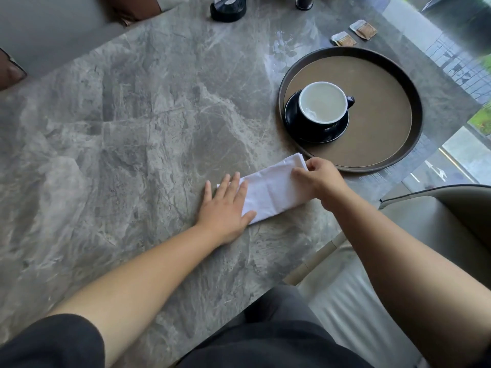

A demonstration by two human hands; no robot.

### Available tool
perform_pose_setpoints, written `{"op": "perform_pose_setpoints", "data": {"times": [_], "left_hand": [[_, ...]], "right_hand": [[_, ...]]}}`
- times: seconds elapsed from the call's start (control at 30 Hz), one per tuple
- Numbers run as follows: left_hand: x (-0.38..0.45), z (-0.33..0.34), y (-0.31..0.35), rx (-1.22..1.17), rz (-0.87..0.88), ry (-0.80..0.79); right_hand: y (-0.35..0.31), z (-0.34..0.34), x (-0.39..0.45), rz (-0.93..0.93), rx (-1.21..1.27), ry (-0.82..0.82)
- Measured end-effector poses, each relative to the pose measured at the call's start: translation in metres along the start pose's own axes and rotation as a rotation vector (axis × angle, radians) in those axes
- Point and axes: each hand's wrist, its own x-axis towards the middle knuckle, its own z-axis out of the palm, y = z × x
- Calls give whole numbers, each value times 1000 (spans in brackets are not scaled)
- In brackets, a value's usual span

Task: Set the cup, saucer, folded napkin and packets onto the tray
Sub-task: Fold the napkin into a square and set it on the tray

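Note:
A round brown tray [380,144] lies on the grey marble table at the right. On its left part stands a dark cup [322,103] with a white inside, resting on a dark saucer [297,126]. A white folded napkin [271,189] lies on the table just in front of the tray. My left hand [225,208] presses flat on the napkin's near-left end, fingers spread. My right hand [318,179] pinches the napkin's far-right end near the tray rim. Two brown-and-white packets [343,39] [363,29] lie on the table beyond the tray.
A black round holder [228,7] and a dark post base [304,2] stand at the table's far edge. A pale padded chair [438,221] sits at the right, beside the table's edge. Brown seats show at the far left.

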Motion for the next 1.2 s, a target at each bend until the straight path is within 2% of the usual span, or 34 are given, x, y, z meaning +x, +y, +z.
{"op": "perform_pose_setpoints", "data": {"times": [0.1, 0.2, 0.33, 0.47, 0.63, 0.8, 1.0, 1.2], "left_hand": [[-5, -3, 12, 40, 25, 26], [2, -9, 19, 148, 164, 99], [20, -9, 31, 209, 309, 64], [25, 0, 33, 126, 280, 46], [25, -1, 31, 115, 292, 27], [-8, -1, 1, 48, 224, 103], [-41, 13, -24, 26, 133, 67], [-42, 13, -29, -95, 165, 111]], "right_hand": [[4, -16, 8, -76, -162, 6], [4, -25, 14, -109, -283, 21], [-1, -28, 11, -163, -298, -11], [-10, -26, -13, -278, -236, -60], [-17, -2, -45, -466, -369, -102], [-10, 16, -58, -495, -351, -54], [4, 58, -77, -532, -447, 30], [18, 90, -86, -525, -547, 90]]}}
